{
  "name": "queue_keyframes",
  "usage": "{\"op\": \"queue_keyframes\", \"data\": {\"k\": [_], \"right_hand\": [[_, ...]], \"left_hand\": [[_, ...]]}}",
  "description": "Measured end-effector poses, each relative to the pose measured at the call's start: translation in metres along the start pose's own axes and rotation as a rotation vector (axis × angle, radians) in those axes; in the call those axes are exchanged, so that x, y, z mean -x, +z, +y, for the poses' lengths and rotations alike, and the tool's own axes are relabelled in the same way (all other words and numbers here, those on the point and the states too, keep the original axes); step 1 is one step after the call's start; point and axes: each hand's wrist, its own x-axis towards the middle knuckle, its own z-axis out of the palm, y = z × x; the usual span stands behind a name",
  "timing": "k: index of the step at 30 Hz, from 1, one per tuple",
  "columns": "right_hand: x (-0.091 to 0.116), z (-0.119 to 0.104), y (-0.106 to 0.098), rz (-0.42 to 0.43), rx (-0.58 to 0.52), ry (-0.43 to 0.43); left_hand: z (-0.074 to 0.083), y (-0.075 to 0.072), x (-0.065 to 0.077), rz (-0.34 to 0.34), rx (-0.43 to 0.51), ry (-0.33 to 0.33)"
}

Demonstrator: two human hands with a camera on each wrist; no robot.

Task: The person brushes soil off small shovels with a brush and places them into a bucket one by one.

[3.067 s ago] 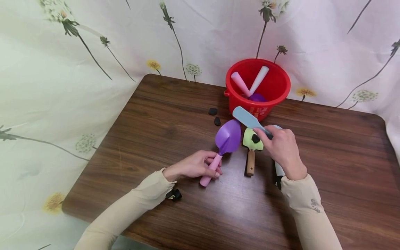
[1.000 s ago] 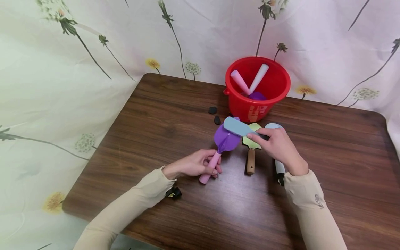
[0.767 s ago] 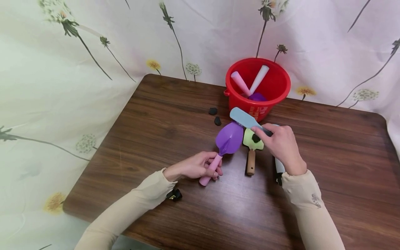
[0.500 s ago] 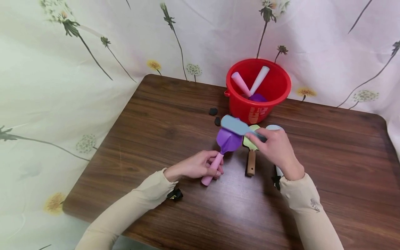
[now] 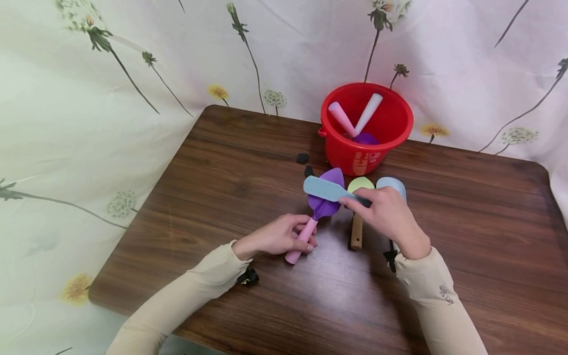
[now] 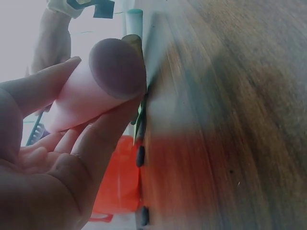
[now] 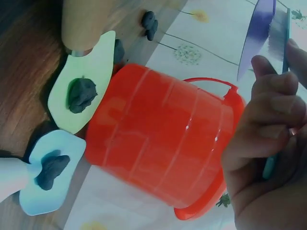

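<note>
My left hand grips the pink handle of a small purple trowel, its blade raised and pointing toward the bucket. In my right hand is a light-blue brush, held by its dark handle between thumb and fingers. The brush lies across the middle of the purple blade in the head view. The right wrist view shows its pale bristles facing the purple blade. Beneath my right hand are a green trowel with a wooden handle and a light-blue trowel, each bearing a dark lump.
A red bucket stands at the back of the wooden table, with pink and white handles sticking up inside. Two dark lumps lie left of it. A flowered cloth hangs behind the table.
The brush has passed back and forth over the purple blade, just now sliding from near its tip toward the handle and left. My left hand holds the trowel almost still.
</note>
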Motion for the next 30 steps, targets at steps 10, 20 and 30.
{"op": "queue_keyframes", "data": {"k": [10,20,30], "right_hand": [[0.003,0.020,-0.002,0.151,0.012,0.120],[0.005,0.023,-0.002,0.117,-0.085,0.195],[0.012,0.019,-0.005,-0.313,-0.322,0.105]], "left_hand": [[-0.001,0.001,0.000,-0.068,0.070,-0.019],[-0.005,0.004,-0.001,-0.076,0.123,0.008],[-0.002,0.003,-0.002,-0.057,0.247,-0.036]]}}
